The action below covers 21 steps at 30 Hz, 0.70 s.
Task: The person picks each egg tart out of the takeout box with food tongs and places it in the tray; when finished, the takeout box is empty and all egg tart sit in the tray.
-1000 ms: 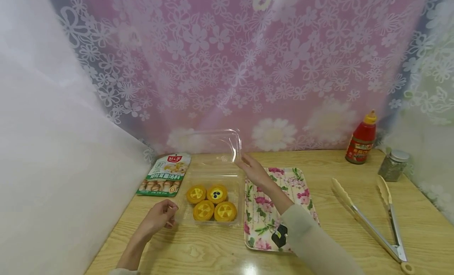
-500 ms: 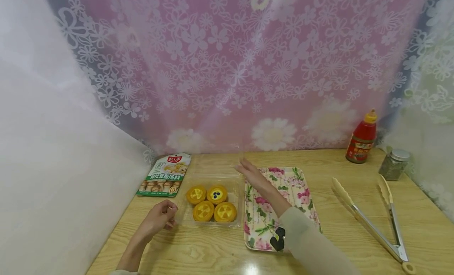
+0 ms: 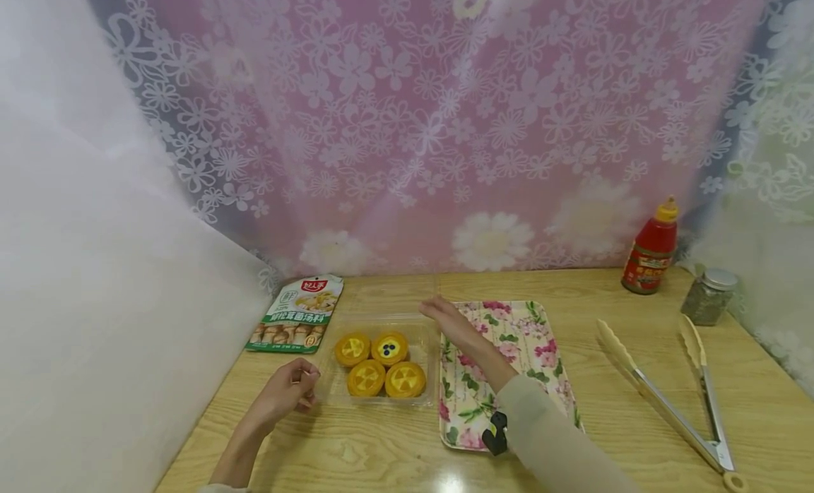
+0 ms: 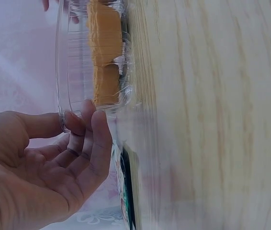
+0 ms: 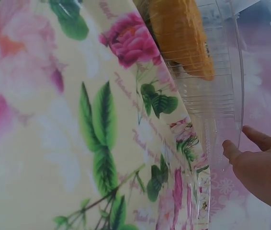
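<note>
A clear plastic clamshell container (image 3: 422,341) sits left of centre in the head view with its lid (image 3: 388,289) folded back. Inside are several egg tarts (image 3: 366,378), one topped with dark berries. At the container's left side is my left hand (image 3: 289,390); the left wrist view shows its thumb and fingers pinching the rim (image 4: 61,86). My right hand (image 3: 453,322) is by the back right corner, near the hinge. Its fingers (image 5: 260,139) are extended beside the plastic edge in the right wrist view, holding nothing; whether they touch it I cannot tell.
A floral tray (image 3: 473,373) lies right of the container, partly under my right forearm. A mushroom soup packet (image 3: 295,313) stands at the left. Farther right are tongs (image 3: 674,408), a red sauce bottle (image 3: 650,256) and a jar of dried herbs (image 3: 708,299).
The container's lid, upright and touched by my right hand a second ago, has swung back and down. My right hand has lowered slightly toward me; the left has stayed put.
</note>
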Tool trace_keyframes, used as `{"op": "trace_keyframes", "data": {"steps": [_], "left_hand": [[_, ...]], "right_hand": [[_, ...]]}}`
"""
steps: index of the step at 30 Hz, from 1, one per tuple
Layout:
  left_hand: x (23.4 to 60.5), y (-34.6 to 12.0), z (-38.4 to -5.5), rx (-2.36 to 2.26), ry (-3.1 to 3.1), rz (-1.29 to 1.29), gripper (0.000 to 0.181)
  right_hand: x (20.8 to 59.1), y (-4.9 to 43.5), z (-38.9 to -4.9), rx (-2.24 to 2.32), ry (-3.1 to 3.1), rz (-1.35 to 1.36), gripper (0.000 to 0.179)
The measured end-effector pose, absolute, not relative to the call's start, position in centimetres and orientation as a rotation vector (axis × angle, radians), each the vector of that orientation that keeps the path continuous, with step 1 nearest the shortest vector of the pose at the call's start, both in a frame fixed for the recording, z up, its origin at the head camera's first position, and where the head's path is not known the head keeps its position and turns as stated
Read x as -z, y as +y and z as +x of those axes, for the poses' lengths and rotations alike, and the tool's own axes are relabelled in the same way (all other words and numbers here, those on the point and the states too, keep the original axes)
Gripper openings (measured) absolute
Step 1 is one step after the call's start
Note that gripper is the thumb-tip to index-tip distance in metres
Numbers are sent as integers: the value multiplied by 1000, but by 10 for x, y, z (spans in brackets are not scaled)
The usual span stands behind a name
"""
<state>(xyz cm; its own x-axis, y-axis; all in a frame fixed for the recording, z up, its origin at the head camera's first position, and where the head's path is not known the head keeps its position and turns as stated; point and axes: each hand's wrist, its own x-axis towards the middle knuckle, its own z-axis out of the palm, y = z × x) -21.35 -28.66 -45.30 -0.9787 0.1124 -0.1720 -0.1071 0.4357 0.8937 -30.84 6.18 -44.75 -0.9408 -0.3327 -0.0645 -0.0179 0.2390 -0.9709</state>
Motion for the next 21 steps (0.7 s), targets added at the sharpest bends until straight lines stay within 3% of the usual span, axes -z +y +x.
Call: {"op": "trace_keyframes", "data": {"steps": [21], "left_hand": [[451, -287, -214, -1520, 2488, -5, 25]], "right_hand": [[444, 87, -296, 1749, 2231, -303, 80]]}}
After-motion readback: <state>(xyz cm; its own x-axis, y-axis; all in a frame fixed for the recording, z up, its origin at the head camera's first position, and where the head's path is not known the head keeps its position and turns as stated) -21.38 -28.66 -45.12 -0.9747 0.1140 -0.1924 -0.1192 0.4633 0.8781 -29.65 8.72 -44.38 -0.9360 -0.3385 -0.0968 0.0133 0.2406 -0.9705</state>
